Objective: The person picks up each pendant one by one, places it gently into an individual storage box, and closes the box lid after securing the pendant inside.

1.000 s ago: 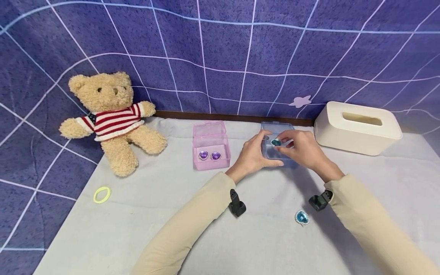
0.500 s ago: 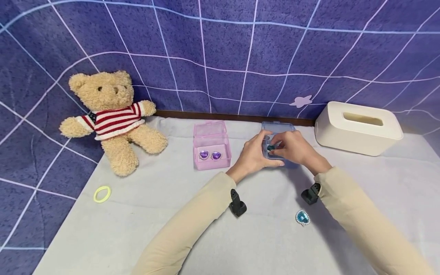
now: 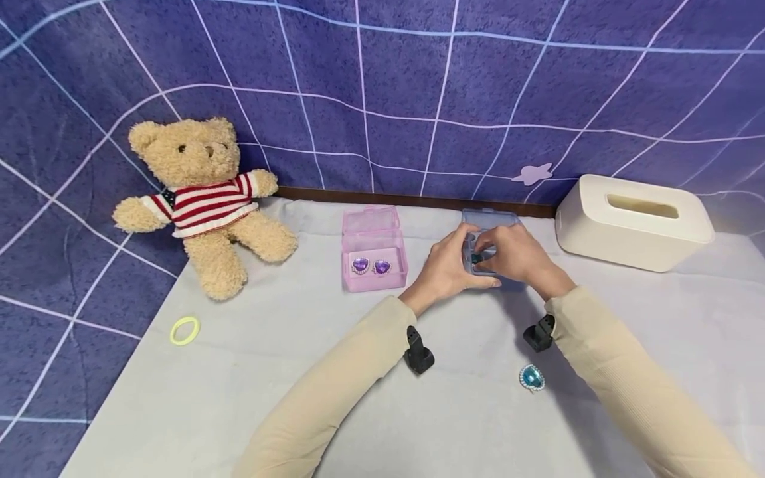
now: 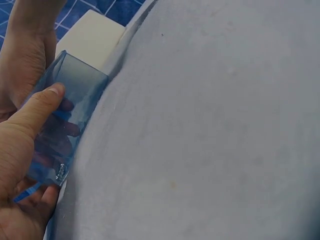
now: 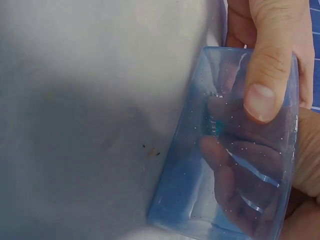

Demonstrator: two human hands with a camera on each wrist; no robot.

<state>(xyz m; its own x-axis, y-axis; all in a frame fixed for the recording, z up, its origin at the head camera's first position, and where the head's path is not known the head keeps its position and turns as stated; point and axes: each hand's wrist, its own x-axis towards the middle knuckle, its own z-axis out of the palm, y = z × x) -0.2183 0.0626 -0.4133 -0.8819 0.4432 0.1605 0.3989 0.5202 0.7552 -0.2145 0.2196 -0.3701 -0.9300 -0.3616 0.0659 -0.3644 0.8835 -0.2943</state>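
A small clear-blue box [image 3: 490,216] with its lid raised stands near the back of the table. My left hand [image 3: 443,267] holds it from the left, thumb along the front wall, as the left wrist view shows. Inside the box is my right hand [image 3: 512,252], its fingertips pinching a teal gem piece [image 5: 214,120] low down by the left end. Through the blue wall [image 5: 180,195] the fingers look blurred. A matching teal heart-shaped gem [image 3: 531,378] with a pearly rim lies on the cloth near my right wrist.
Left of my hands, an open pink box [image 3: 375,284] holds two purple gems [image 3: 360,265]. A cream tissue box [image 3: 633,226] stands at the back right. A teddy bear [image 3: 206,199] sits at the left, with a yellow ring [image 3: 184,330] in front of it.
My right hand has moved left and down into the blue box with the teal gem. The left hand has kept its hold. The whole head view has shifted slightly.
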